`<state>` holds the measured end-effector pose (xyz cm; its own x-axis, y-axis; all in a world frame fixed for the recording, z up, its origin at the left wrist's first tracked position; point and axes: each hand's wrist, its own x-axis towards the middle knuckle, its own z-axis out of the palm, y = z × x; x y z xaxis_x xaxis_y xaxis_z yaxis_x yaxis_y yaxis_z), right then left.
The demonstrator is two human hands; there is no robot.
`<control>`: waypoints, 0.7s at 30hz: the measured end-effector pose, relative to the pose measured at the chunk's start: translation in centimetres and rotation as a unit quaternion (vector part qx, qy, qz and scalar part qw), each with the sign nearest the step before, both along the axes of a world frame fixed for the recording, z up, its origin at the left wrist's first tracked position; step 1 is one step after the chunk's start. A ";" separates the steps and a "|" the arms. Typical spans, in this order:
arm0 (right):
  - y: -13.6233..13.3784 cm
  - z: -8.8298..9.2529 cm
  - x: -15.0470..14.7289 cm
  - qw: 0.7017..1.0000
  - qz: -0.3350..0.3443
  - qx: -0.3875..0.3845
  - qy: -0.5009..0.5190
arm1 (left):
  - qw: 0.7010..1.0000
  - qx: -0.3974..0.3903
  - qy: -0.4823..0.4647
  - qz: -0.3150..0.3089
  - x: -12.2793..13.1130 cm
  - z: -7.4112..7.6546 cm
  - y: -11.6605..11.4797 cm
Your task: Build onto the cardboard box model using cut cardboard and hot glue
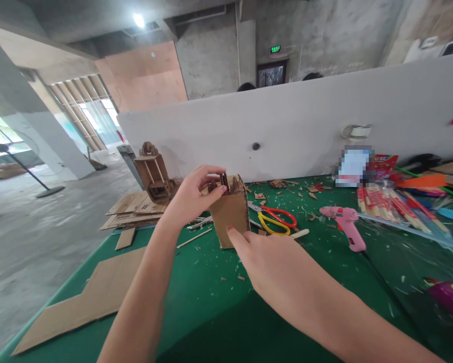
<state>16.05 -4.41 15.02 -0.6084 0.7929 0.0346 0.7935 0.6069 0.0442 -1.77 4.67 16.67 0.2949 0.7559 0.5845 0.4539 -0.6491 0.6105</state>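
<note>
Small brown cardboard box [234,214], upright on the green-topped bench [211,307], about midway along its width and nearer the far edge than the near one. Left hand [194,194] raised at the box's top left corner, thumb and fingers closed narrowly on a small dark piece [224,180] projecting from the top. Right hand [272,267] low and just in front of the box, holding nothing, forefinger stretched out with its tip touching the lower front face, other fingers out of sight behind the back of the hand. Thin red line [228,206] running down the front face; thread or pen mark, not distinguishable.

Just right of the box, flat on the bench: scissors with red and yellow handles [277,220] and a pale wooden craft stick [300,233]. Farther right, pink hot-glue gun [347,226] lying on its side, black cord trailing toward the near edge. Toward the far right corner, bundle of wooden sticks in clear wrapping [385,204]. At the far left corner, open-framed cardboard tower model [153,174] standing by a stack of flat cardboard sheets [133,209]. Along the near left edge, large stepped cardboard offcut [82,302]. Small cardboard scraps scattered across the bench top. White partition wall [305,121] closing off the far edge.
</note>
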 end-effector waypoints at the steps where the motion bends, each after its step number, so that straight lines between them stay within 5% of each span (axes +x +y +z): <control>1: 0.0 0.0 0.0 1.000 -0.001 0.001 0.000 | 1.000 0.000 0.002 0.000 0.0 0.0 0.0; 15: 0.0 -0.3 0.0 1.000 0.008 -0.015 -0.013 | 0.992 0.089 0.086 0.015 0.1 0.5 -0.5; 21: 0.0 -0.3 0.0 0.999 0.006 -0.029 -0.023 | 0.996 0.055 0.067 0.017 0.3 0.3 -0.7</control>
